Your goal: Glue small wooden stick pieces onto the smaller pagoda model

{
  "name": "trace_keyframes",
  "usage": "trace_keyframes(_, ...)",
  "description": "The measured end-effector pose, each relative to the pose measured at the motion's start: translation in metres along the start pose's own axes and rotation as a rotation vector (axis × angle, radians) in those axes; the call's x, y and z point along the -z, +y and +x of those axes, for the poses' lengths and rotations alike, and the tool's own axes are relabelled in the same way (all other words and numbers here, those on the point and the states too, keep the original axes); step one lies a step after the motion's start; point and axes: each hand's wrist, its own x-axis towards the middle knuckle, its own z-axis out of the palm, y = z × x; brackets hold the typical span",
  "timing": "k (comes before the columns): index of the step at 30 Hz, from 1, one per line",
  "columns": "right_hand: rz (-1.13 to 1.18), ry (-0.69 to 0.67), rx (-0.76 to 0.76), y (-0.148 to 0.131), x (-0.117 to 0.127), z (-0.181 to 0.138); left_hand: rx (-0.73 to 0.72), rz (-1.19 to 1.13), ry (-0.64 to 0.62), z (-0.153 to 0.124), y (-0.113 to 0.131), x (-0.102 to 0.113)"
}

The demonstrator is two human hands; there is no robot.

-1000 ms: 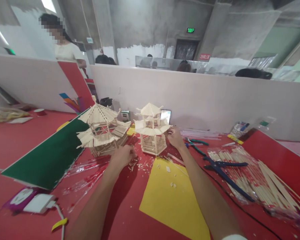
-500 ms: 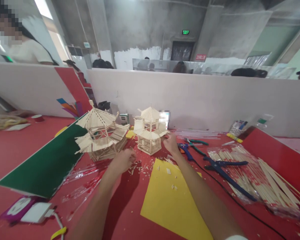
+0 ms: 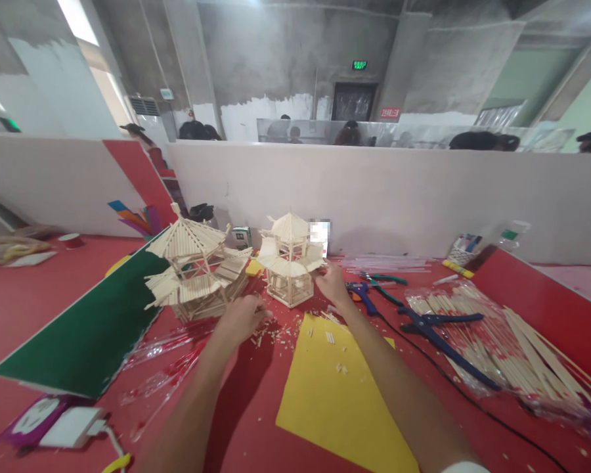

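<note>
Two pavilion models built from pale wooden sticks stand on the red table. The smaller pavilion (image 3: 289,266) is in the middle, upright, with two roof tiers. At its right lower eave my right hand (image 3: 333,284) is closed, fingertips on the edge. The larger pavilion (image 3: 192,263) stands to the left. In front of the models my left hand (image 3: 246,315) is held low with its fingers curled together; whatever they may hold is too small to make out. Stick offcuts (image 3: 276,332) lie scattered beside its fingertips.
A yellow sheet (image 3: 320,394) with bits of stick lies in front. To the right are a glue gun (image 3: 363,297), green-handled pliers (image 3: 387,279), a large dark-blue cutter (image 3: 443,335) and bagged sticks (image 3: 477,341). A green board (image 3: 88,322) leans at left; a white partition (image 3: 398,197) stands behind.
The view has shifted slightly, and a person at the upper left has gone out of it. My hands stay in nearly the same places by the models.
</note>
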Motion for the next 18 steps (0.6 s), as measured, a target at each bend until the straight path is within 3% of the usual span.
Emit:
trace_keyframes(11, 0.043, -0.067, -0.051, -0.001, 0.003, -0.002, -0.120, -0.153, -0.044, 0.006, 0.011, -0.017)
trace_keyframes(18, 0.022, -0.071, -0.066, 0.000, -0.006, -0.001, -0.276, -0.055, -0.051, 0.005, 0.020, -0.030)
